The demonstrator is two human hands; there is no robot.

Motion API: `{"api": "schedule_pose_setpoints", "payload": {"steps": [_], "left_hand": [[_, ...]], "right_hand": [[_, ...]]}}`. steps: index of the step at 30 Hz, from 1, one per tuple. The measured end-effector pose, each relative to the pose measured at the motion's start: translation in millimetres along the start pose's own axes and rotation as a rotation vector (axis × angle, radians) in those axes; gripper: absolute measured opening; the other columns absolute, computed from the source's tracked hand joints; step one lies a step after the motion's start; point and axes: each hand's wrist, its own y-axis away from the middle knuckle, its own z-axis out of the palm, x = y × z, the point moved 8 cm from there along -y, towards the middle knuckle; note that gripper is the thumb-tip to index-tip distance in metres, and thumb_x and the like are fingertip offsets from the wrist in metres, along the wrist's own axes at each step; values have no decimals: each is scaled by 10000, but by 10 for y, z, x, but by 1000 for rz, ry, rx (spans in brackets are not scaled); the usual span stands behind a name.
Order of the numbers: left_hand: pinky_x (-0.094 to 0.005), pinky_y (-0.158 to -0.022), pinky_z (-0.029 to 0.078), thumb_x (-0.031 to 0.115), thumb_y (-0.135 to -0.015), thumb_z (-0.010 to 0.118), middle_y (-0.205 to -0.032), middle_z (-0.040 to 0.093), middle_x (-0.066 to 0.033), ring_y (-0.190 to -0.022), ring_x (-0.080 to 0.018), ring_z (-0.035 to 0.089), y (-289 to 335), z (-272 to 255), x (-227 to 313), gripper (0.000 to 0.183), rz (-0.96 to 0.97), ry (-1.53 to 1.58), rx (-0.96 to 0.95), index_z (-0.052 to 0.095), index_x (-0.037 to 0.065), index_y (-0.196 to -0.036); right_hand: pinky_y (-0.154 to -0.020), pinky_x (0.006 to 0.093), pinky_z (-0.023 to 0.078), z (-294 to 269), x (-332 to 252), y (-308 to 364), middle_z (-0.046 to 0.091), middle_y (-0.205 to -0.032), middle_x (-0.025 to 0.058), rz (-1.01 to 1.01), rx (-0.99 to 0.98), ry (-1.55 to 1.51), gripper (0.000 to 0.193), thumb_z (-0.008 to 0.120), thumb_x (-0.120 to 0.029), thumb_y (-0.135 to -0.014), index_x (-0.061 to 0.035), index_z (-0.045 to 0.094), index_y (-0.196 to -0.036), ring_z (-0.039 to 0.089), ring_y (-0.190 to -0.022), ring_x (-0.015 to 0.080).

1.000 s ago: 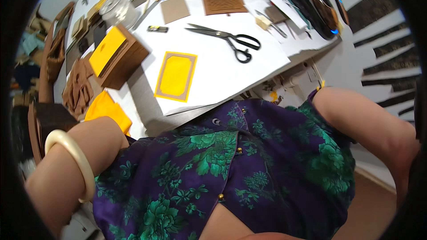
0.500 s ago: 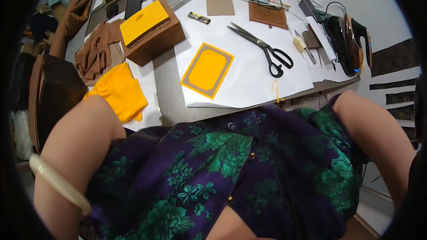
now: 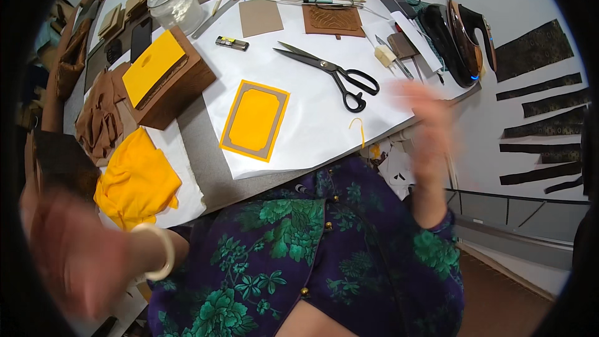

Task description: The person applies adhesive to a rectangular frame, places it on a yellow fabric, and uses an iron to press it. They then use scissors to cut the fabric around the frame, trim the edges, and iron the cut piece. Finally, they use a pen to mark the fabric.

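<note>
My left hand (image 3: 81, 256), smeared by motion, is low at the left with a pale bangle (image 3: 163, 253) on its wrist. The closest thing to it is a crumpled yellow cloth (image 3: 138, 178) at the table's edge. My right hand (image 3: 430, 131), also blurred, is raised over the right front edge, right of the black-handled scissors (image 3: 337, 70). The scissors lie partly open on white paper. A yellow rectangular panel (image 3: 257, 118) with a grey-brown frame lies flat at the middle front. Near the paper's edge is a thin yellow strip (image 3: 360, 128).
A brown block (image 3: 181, 81) with a yellow top piece stands at the left, beside brown leather scraps (image 3: 100, 115). Behind are a clear jar (image 3: 175, 3), a small blade case (image 3: 231, 43) and an embossed leather piece (image 3: 334, 20). An iron (image 3: 465, 43) stands at the right edge.
Both hands have come into view, the left at lower left, the right over the right table edge. The view has shifted right, so the table items appear farther left.
</note>
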Motion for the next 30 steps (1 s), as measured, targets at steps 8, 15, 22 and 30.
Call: {"api": "schedule_pose_setpoints", "payload": {"steps": [8, 15, 22, 30], "left_hand": [[-294, -694, 517, 166, -931, 700, -900, 684, -91, -732, -159, 616, 1873, 1, -2289, 174, -1121, -864, -550, 682, -1, -976], [-413, -753, 504, 122, -901, 741, -920, 623, -187, -844, -329, 634, 2173, 121, -2476, 214, -1102, -1056, -766, 595, -34, -885], [-406, -726, 490, 61, -900, 709, -873, 593, -176, -793, -314, 606, 2164, 81, -2457, 164, -1111, -1019, -633, 579, -29, -857], [-439, -813, 488, 85, -898, 708, -943, 608, -192, -935, -373, 596, 2212, 147, -2465, 155, -1050, -1049, -732, 598, -25, -891]], "right_hand": [[-670, 399, 529, -10, 214, 778, 669, -692, 114, 794, -775, 716, 255, 655, -195, -957, -39, 709, -762, 665, -682, 334], [-844, 374, 534, 312, 1023, 550, 710, -1025, 138, 878, -483, 472, 91, 686, -56, -891, 6, 720, -948, 688, -922, 308], [-887, 470, 513, 909, 2041, 1188, 681, -1034, 195, 951, -846, 719, 164, 699, -98, -888, 12, 718, -1008, 644, -1004, 391], [-808, 505, 487, 681, 1834, 1054, 680, -958, 238, 906, -634, 696, 187, 500, -103, -1031, 47, 607, -1060, 645, -925, 424]]}}
